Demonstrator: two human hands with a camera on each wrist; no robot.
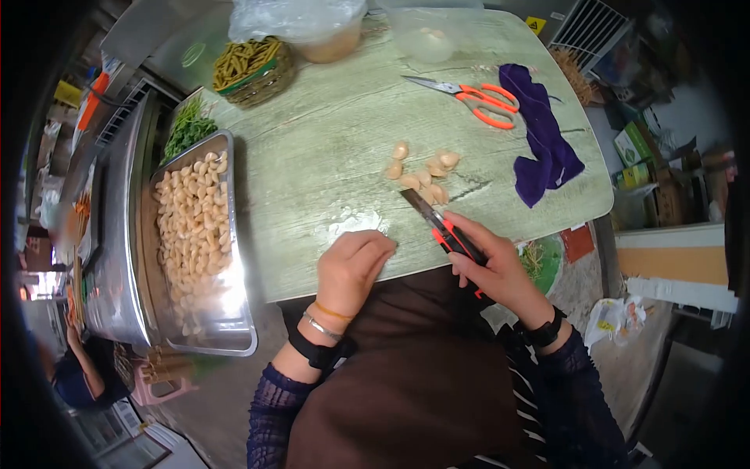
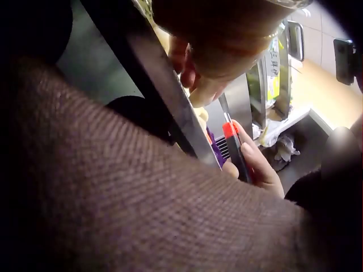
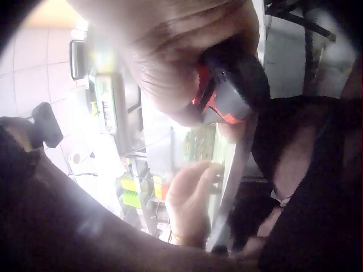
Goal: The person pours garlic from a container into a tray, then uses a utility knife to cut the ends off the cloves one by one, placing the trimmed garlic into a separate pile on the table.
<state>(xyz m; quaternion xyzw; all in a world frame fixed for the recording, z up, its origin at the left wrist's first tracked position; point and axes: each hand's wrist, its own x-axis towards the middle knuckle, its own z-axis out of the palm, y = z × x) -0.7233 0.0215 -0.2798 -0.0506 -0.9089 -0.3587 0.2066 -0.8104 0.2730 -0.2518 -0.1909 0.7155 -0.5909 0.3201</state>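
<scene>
My right hand [image 1: 496, 262] grips a red and black utility knife [image 1: 461, 238], its blade angled up and left toward several garlic cloves [image 1: 436, 168] in tan skins on the table. Beside a scatter of white flakes [image 1: 353, 223], my left hand [image 1: 344, 270] is near the table's front edge, fingers bent and fingertips close together. I cannot tell whether something sits between those fingertips. The right wrist view shows the knife's dark handle [image 3: 235, 85] within the right hand, and the left hand [image 3: 190, 195] beyond it. Knife and right hand also appear in the left wrist view.
On the left stands a steel tray [image 1: 248, 313] of peeled cloves, with green herbs [image 1: 190, 129] behind. Orange-handled scissors [image 1: 484, 102] and a purple cloth [image 1: 543, 141] lie at the right. A basket of green-brown pods [image 1: 254, 70] and plastic-covered tub [image 1: 328, 48] stand at the back.
</scene>
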